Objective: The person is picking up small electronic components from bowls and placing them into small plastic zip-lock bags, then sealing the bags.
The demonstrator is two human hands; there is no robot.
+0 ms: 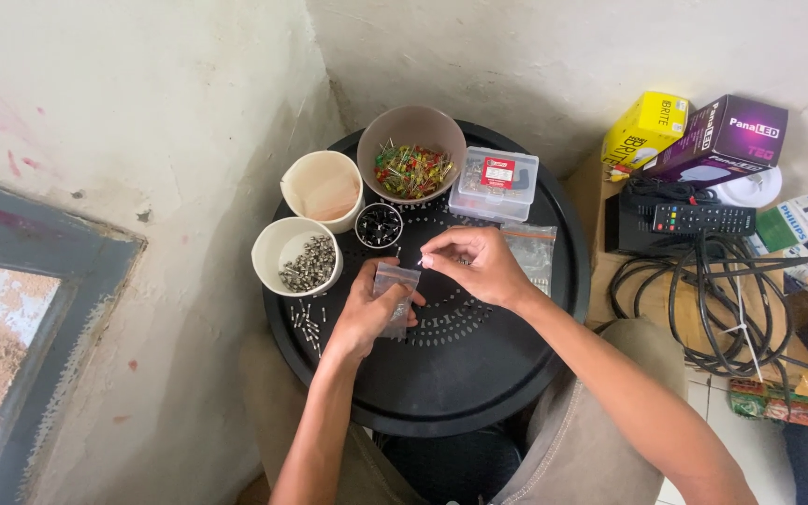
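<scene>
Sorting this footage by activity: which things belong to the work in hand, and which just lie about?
In use: left hand, small clear plastic bag, right hand, cream cup of silvery metal parts.
Lying about: black remote control, yellow cardboard box, black cables.

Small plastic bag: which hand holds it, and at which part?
The left hand holds the small clear plastic bag by its lower part. The right hand pinches something tiny above the bag's mouth; what it is cannot be told.

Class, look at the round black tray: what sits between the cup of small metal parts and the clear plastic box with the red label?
In the head view, a small dark cup of black parts stands between the cup of metal parts and the clear box.
</scene>
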